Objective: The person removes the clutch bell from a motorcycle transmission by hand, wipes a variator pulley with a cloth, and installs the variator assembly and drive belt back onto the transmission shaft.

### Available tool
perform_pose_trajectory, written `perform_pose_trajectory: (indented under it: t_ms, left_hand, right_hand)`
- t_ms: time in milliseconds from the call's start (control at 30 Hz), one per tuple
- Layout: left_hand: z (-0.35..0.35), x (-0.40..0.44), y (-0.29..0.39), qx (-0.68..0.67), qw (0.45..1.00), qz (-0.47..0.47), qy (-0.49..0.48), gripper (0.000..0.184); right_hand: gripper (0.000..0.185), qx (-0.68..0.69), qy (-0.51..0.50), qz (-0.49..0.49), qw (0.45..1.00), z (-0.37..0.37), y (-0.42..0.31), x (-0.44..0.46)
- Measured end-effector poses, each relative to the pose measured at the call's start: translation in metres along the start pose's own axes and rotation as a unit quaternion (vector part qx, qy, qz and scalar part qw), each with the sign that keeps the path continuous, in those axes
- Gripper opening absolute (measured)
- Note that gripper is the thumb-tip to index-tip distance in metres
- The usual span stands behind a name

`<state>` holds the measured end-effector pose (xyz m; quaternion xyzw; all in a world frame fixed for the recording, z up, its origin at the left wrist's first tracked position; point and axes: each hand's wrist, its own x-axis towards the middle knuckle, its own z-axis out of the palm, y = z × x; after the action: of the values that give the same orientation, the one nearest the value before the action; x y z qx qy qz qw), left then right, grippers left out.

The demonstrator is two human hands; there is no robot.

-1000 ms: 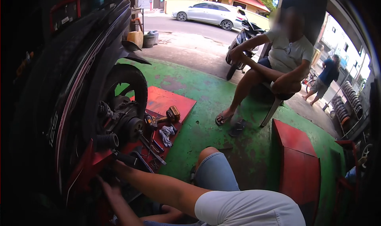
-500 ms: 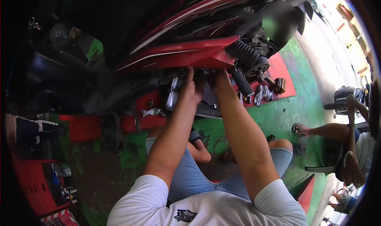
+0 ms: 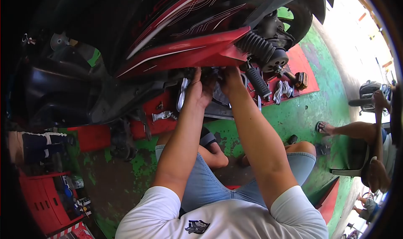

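Note:
A scooter with a black and red side panel [image 3: 184,54] fills the upper part of the view. My left hand [image 3: 201,91] reaches up under the panel's lower edge, its thumb pointing upward and its other fingers mostly hidden. Close beside it, my right hand [image 3: 230,79] also goes in under the panel, fingertips out of sight. What either hand touches in there is hidden. Below both hands lies a grey tray [image 3: 222,111]. Just right of my right hand is the ribbed rubber foot peg [image 3: 257,82], and above it a black corrugated hose [image 3: 256,48].
On a red mat [image 3: 308,64] lie a power tool with a battery [image 3: 301,80], a crumpled whitish cloth [image 3: 283,91] and a clear plastic wrapper [image 3: 162,115]. A red tool cabinet [image 3: 44,201] stands at lower left. Another person's leg [image 3: 352,130] extends in from the right.
The view has shifted slightly, so the scooter's rear wheel shows more at upper right. Both hands stay under the panel, with my left palm turned a little more into view.

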<state>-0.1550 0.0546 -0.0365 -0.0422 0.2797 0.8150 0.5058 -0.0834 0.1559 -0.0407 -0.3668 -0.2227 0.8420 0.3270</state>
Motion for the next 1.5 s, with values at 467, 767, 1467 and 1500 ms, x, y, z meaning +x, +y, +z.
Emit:
perform_pose_trajectory:
  t_ms: [467,767,1467,1500]
  left_hand:
    - [-0.003,0.011,0.006,-0.008,1.0,-0.024,0.007,0.052]
    - [-0.004,0.011,0.011,-0.002,0.998,-0.051,0.019,0.063]
    - [-0.011,-0.001,0.01,0.142,0.988,-0.057,0.005,0.073]
    - [-0.014,-0.002,0.011,0.146,0.987,-0.059,0.005,0.076]
  right_hand:
    - [0.043,-0.115,-0.004,-0.021,0.993,0.002,0.006,0.003]
    - [0.037,-0.149,0.057,-0.107,0.981,-0.018,0.015,-0.008]
    - [0.058,-0.965,-0.141,-0.147,0.166,-0.01,0.134,0.024]
    - [0.057,-0.972,-0.048,-0.211,0.087,-0.029,0.161,0.032]
